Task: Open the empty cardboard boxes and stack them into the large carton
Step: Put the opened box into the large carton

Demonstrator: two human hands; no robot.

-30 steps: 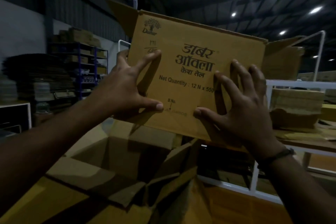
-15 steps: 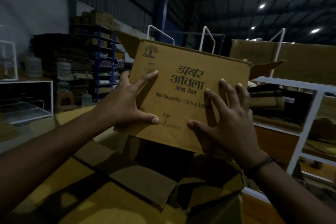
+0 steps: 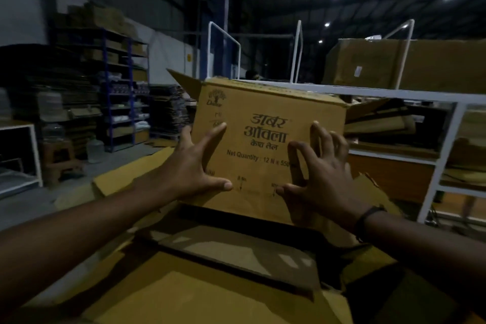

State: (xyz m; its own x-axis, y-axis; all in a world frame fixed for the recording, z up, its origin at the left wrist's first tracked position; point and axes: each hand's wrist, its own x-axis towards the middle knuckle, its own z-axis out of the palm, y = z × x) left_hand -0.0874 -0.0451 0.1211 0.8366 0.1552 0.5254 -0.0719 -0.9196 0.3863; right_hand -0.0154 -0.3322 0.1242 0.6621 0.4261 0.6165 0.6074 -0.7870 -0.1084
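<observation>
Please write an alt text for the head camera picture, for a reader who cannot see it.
The left hand and right hand hold a printed cardboard box with spread fingers over the open large carton. Dim warehouse shelves stand behind.

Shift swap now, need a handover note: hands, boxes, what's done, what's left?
Left hand: fingers spread, pressing the left edge of the printed box.
Right hand: fingers spread on the box's front face.
The box is open, top flaps out, held upright at the mouth of the large carton, whose flaps are folded out.
Done: this box is opened.
Left: lower it in. Can't tell what is already inside the carton.
</observation>
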